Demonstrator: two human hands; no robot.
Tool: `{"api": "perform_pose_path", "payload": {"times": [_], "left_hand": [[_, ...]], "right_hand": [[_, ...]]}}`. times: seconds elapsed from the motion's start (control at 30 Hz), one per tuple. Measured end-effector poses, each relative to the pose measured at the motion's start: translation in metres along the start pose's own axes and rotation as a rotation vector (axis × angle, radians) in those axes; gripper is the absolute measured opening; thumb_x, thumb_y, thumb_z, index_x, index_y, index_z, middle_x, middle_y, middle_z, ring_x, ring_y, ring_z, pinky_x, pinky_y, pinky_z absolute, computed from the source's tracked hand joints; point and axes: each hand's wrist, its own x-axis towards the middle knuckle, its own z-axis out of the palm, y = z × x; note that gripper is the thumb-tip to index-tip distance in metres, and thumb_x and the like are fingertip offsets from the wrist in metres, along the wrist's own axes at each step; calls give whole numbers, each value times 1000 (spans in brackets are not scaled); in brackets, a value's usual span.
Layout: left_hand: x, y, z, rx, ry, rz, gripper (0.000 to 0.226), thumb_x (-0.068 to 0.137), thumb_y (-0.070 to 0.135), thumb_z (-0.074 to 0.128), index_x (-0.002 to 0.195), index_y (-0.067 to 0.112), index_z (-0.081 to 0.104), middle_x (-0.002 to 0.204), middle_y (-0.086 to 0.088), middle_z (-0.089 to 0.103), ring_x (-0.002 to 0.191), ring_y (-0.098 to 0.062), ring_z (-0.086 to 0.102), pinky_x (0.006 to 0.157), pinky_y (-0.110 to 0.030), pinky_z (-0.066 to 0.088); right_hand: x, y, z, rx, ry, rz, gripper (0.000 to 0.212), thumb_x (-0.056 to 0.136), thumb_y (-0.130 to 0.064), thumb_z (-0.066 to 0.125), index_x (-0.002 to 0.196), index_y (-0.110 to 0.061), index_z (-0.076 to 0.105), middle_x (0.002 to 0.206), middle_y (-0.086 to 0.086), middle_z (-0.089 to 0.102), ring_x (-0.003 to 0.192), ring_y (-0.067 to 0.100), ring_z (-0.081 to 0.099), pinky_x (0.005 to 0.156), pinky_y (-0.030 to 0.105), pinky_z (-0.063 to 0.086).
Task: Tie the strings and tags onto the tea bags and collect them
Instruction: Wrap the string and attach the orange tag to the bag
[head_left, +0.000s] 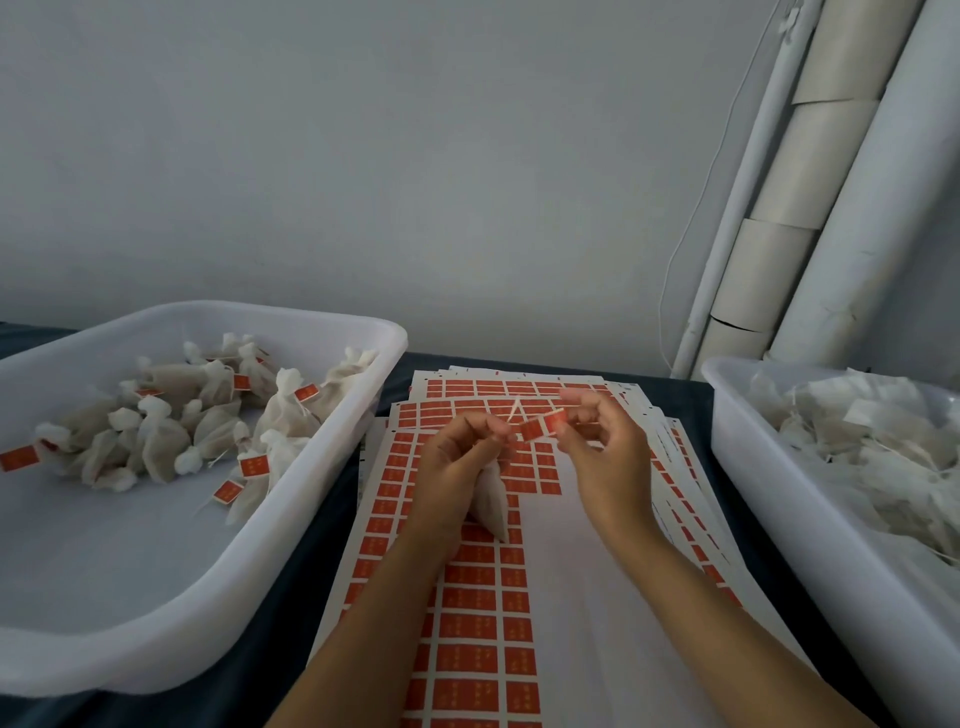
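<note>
**Both hands busy with one tea bag over the tag sheets**

Two bare forearms reach in from the bottom edge, over a loose stack of sheets of orange tags (483, 660) that covers the middle of the dark counter (270, 613). Part of the top sheet is bare white where tags are gone.

Above the sheets, the left hand (457, 457) has its fingers curled, thumb and fingertips pinching the gathered neck of a white tea bag (491, 501); the bag's body hangs below the palm, just over the sheets. The right hand (602, 441) is close beside it, thumb and forefinger pinching a single orange tag (540, 427), the other fingers loosely bent. A short pale string (515, 410) pokes up between the two hands; where it is tied cannot be made out.

At left, a white plastic tub (218, 597) sits on the counter, holding a heap of finished tea bags (171, 431) with orange tags on them, gathered toward its far end. At right, a second white tub (769, 499) is filled with untagged tea bags (872, 441) and loose strings.

Behind the counter stands a plain grey wall (415, 156). In the right corner, pale cardboard tubes (779, 260) lean against it, with a thin white cord (696, 218) hanging alongside.
</note>
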Motion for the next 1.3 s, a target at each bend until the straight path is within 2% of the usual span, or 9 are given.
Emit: {"api": "perform_pose_path", "payload": {"times": [0.1, 0.17, 0.3, 0.47, 0.67, 0.87, 1.0, 1.13, 1.3], "left_hand": [[0, 1, 0, -2, -9, 3, 12, 91, 9, 56, 91, 8, 68, 80, 3, 71, 72, -8, 68, 60, -16, 52], [0, 0, 0, 20, 1, 3, 13, 91, 11, 57, 93, 11, 70, 81, 3, 72, 73, -9, 68, 60, -17, 52], [-2, 0, 2, 47, 7, -18, 16, 91, 14, 58, 96, 18, 72, 84, 2, 73, 76, -11, 68, 64, -19, 53], [-3, 0, 6, 54, -37, -50, 21, 92, 14, 56, 95, 25, 73, 102, 8, 72, 94, -16, 69, 78, -29, 57], [-6, 3, 9, 110, -75, -24, 18, 87, 14, 62, 97, 26, 72, 100, 19, 71, 93, -3, 67, 67, -13, 51], [-7, 4, 11, 118, -93, -7, 22, 85, 14, 64, 98, 30, 71, 100, 23, 70, 90, -2, 67, 64, -10, 50], [-7, 2, 13, 137, -75, -12, 25, 83, 14, 67, 95, 34, 71, 99, 23, 70, 88, 0, 66, 63, -10, 50], [-6, 0, 14, 137, -93, -16, 25, 83, 10, 66, 99, 29, 72, 101, 15, 71, 92, -4, 67, 67, -14, 52], [-5, 0, 13, 145, -109, 1, 29, 86, 4, 63, 98, 29, 72, 101, 18, 71, 96, 1, 64, 69, -9, 50]], "right_hand": [[0, -8, -4, 123, 56, 13, 20, 86, -20, 64, 99, -35, 58, 89, -25, 60, 80, -5, 63, 58, 3, 46], [-3, -8, -5, 208, 101, 54, 16, 86, -20, 65, 88, -36, 61, 87, -23, 63, 82, -5, 64, 57, 6, 49], [-7, -6, -7, 326, 182, 141, 8, 87, -22, 64, 85, -29, 63, 92, -13, 68, 89, 11, 67, 79, 33, 57], [-9, -3, -14, 402, 186, 153, 3, 86, -32, 63, 85, -34, 62, 96, -17, 68, 98, 10, 64, 89, 36, 52], [-12, 3, -19, 516, 128, 161, 4, 86, -28, 63, 88, -31, 63, 95, -17, 68, 94, 7, 65, 70, 17, 54], [-18, 3, -16, 482, 25, 114, 5, 86, -25, 62, 89, -22, 63, 74, -6, 65, 64, 10, 58, 65, 19, 53], [-21, 1, -14, 391, -37, 115, 20, 78, -41, 62, 88, -24, 62, 88, -10, 66, 86, 11, 61, 76, 20, 53], [-22, 4, -13, 378, -79, 146, 4, 84, -25, 65, 88, -22, 64, 84, -11, 68, 85, 7, 65, 68, 16, 53], [-23, 6, -11, 334, -78, 162, 6, 83, -21, 67, 88, -20, 64, 87, -7, 68, 82, 8, 67, 63, 13, 52]]}}
